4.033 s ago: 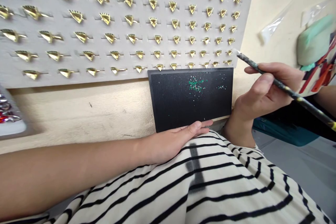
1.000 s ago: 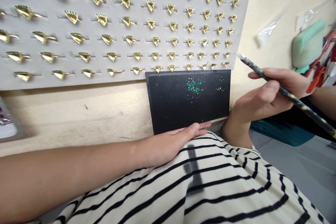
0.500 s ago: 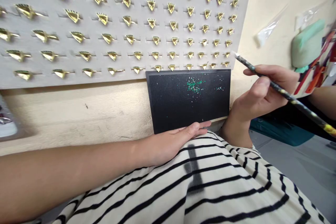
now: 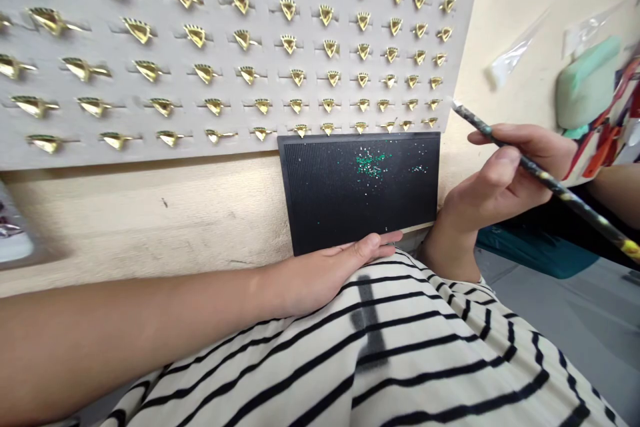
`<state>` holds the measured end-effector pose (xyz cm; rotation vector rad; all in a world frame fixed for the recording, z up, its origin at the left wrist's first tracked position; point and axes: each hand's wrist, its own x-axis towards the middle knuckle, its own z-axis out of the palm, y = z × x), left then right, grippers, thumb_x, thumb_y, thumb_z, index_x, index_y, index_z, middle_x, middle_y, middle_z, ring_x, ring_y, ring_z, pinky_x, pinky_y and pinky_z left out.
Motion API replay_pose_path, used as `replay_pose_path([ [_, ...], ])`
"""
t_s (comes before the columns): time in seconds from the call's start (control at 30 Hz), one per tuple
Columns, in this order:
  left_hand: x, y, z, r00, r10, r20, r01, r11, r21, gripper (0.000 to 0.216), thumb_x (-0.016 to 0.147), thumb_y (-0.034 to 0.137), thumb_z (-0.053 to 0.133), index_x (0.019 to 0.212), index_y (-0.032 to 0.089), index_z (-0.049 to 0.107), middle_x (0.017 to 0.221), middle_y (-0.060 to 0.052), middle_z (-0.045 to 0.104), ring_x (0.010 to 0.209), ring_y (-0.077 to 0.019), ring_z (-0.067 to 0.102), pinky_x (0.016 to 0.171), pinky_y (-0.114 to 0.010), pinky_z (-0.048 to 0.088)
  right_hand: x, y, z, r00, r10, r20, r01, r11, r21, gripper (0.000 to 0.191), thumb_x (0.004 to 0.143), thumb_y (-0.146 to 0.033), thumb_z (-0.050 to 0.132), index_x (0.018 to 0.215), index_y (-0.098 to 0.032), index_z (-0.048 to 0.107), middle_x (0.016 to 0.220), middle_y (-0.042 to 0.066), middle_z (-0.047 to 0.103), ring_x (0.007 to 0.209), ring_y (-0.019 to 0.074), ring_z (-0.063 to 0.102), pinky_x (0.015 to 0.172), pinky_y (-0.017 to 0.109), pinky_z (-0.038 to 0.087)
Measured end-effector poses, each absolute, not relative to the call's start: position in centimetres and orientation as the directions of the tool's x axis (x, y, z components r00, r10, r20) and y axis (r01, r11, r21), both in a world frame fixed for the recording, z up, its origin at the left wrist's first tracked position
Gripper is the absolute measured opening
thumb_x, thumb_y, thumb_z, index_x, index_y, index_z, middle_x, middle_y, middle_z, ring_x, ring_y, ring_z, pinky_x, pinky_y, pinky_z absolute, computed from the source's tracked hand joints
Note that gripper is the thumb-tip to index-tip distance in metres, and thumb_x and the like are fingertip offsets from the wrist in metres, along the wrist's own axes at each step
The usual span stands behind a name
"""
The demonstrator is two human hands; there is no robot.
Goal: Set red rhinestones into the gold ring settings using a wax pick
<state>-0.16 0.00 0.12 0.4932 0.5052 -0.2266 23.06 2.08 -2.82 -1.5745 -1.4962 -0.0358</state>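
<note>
While a stick (image 4: pixel 550 184) is being pinched in the right hand (image 4: pixel 500 187), the tray (image 4: pixel 325 213) is being touched by the open left hand (image 4: pixel 320 277); its stones (image 4: pixel 371 165) could be jolted loose.

right hand (image 4: pixel 505 177) nudged slightly rightward, stick (image 4: pixel 550 183) tip just off the ring board (image 4: pixel 190 150) (small move)

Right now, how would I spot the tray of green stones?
Find the big grey board studded with gold rings. Against its lower right edge lies a black ridged tray, just past the left hand. It alone is dark, speckled green.
</note>
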Motion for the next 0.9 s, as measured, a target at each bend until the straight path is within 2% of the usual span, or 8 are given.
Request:
replay_pose_path([
  [0.3, 0.05, -0.13, 0.08, 0.839, -0.09, -0.537, 0.339, 0.858, 0.386, 0.049, 0.095, 0.06, 0.021, 0.14, 0.045, 0.035, 0.14, 0.016, 0.049, 0.138, -0.0119, 0.036, 0.12, -0.029, 0.012, 22.56, 2.08, -2.68, 0.274, 0.765, 0.583, 0.83, 0.118, -0.545, 0.017, 0.088, -0.034, 0.047, 0.09, -0.029, 0.062, 0.085, -0.004, 0.056, 0.074, 0.0112, 0.056, 0.07, 0.034, 0.05],
  [0.47, 0.1, 0.02, 0.15, 0.84, -0.098, -0.534, 0.346, 0.855, 0.386, 0.048, 0.097, 0.056, 0.021, 0.141, 0.044, 0.034, 0.141, 0.015, 0.048, 0.139, -0.0123, 0.035, 0.12, -0.029, 0.012, 22.5, 2.13, -2.58, 0.268, 0.752, 0.602, 0.81, 0.162, -0.563, 0.017, 0.087, -0.031, 0.047, 0.088, -0.026, 0.063, 0.084, -0.004, 0.056, 0.072, 0.0101, 0.057, 0.068, 0.033, 0.049],
  [0.57, 0.03, 0.24, 0.25, 0.847, -0.103, -0.522, 0.343, 0.855, 0.389, 0.047, 0.098, 0.052, 0.022, 0.142, 0.042, 0.034, 0.142, 0.015, 0.047, 0.139, -0.0106, 0.034, 0.12, -0.028, 0.011, 22.61, 2.1, -2.53, 0.257, 0.761, 0.595, 0.812, 0.164, -0.56, 0.018, 0.087, -0.031, 0.047, 0.09, -0.022, 0.062, 0.084, -0.004, 0.056, 0.073, 0.0088, 0.058, 0.072, 0.034, 0.05],
  [0.67, -0.01, 0.32, 0.3, 0.847, -0.105, -0.52, 0.344, 0.855, 0.388, 0.047, 0.098, 0.053, 0.021, 0.142, 0.042, 0.033, 0.142, 0.015, 0.047, 0.139, -0.0103, 0.035, 0.12, -0.028, 0.011, 22.74, 2.08, -2.53, 0.252, 0.761, 0.598, 0.823, 0.155, -0.546, 0.018, 0.087, -0.031, 0.047, 0.09, -0.021, 0.062, 0.084, -0.005, 0.056, 0.075, 0.0087, 0.058, 0.076, 0.035, 0.05],
  [0.9, 0.3, -0.28, 0.19, 0.831, -0.071, -0.552, 0.339, 0.851, 0.401, 0.05, 0.096, 0.056, 0.019, 0.141, 0.043, 0.036, 0.14, 0.014, 0.05, 0.138, -0.0146, 0.036, 0.12, -0.032, 0.014, 22.62, 2.17, -2.65, 0.259, 0.749, 0.609, 0.812, 0.172, -0.557, 0.016, 0.087, -0.031, 0.049, 0.087, -0.021, 0.062, 0.083, -0.004, 0.055, 0.073, 0.0093, 0.057, 0.072, 0.034, 0.051],
])
